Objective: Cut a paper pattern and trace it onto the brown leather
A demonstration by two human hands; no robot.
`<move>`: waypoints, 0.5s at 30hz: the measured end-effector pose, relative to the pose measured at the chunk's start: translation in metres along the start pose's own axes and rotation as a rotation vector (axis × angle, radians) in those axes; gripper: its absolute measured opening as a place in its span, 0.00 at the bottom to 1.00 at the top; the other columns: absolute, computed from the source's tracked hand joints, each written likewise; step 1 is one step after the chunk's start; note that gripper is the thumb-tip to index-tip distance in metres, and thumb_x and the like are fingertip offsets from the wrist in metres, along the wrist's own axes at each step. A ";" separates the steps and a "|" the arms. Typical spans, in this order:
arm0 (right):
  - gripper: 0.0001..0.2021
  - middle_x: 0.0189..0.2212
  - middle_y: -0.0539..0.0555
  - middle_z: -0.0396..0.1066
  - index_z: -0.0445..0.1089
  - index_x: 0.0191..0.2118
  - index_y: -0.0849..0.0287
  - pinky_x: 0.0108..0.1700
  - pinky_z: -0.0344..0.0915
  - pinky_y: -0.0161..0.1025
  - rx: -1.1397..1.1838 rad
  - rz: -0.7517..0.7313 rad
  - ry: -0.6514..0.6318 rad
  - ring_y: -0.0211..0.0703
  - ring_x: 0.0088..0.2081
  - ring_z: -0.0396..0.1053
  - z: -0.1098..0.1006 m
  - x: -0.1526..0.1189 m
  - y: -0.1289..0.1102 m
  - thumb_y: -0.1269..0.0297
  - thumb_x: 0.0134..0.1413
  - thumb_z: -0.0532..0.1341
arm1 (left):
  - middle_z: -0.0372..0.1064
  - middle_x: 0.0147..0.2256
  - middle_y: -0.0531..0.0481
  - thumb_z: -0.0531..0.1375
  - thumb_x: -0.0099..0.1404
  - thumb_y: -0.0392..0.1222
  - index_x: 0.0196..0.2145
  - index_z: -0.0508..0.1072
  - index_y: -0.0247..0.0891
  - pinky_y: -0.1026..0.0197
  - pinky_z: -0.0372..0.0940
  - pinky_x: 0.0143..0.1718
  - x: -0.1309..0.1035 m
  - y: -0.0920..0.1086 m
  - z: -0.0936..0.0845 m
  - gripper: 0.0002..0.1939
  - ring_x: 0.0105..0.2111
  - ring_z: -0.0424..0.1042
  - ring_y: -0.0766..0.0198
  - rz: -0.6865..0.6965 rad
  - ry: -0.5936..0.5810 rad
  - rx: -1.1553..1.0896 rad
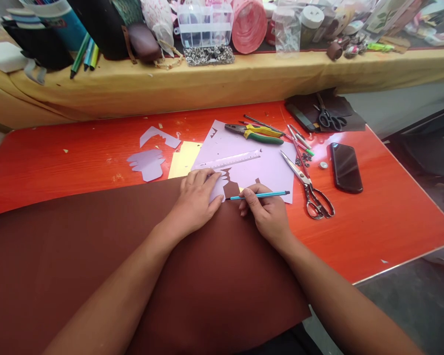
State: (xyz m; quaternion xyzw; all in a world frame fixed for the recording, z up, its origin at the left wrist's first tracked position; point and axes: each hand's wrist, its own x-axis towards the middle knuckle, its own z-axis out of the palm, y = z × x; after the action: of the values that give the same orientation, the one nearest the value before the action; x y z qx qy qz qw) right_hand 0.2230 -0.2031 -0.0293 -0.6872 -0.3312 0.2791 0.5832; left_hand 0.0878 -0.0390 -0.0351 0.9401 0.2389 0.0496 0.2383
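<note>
Orange table, one brown sheet across its near half, left hand flat, pinning one lilac cutout at the sheet's far edge, right hand grip closed around one blue pencil, tip at cutout, two scissors, one ruler, no readable writing.

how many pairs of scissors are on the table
2. The silver scissors lie on the red table just right of the right hand, and the black scissors rest on the dark cloth at the far right. More may hide in the shelf clutter.
</note>
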 end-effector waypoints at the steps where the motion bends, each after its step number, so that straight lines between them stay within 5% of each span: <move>1: 0.18 0.25 0.48 0.75 0.74 0.37 0.53 0.31 0.71 0.40 -0.003 0.001 -0.002 0.42 0.24 0.73 0.000 0.000 0.000 0.44 0.73 0.63 | 0.64 0.67 0.41 0.58 0.74 0.46 0.70 0.67 0.45 0.37 0.56 0.71 0.000 0.000 0.000 0.28 0.69 0.57 0.42 -0.002 0.001 -0.002; 15: 0.20 0.26 0.49 0.75 0.75 0.37 0.54 0.30 0.71 0.39 0.002 0.014 0.000 0.42 0.25 0.74 0.001 0.001 -0.001 0.42 0.72 0.63 | 0.64 0.67 0.41 0.58 0.74 0.47 0.70 0.66 0.42 0.38 0.55 0.72 0.000 0.000 -0.001 0.29 0.69 0.57 0.42 -0.007 -0.012 -0.001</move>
State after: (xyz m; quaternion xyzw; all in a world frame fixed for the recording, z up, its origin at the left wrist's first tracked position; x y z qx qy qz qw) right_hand 0.2228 -0.2018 -0.0288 -0.6891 -0.3261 0.2834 0.5818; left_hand 0.0878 -0.0390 -0.0345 0.9394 0.2406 0.0433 0.2404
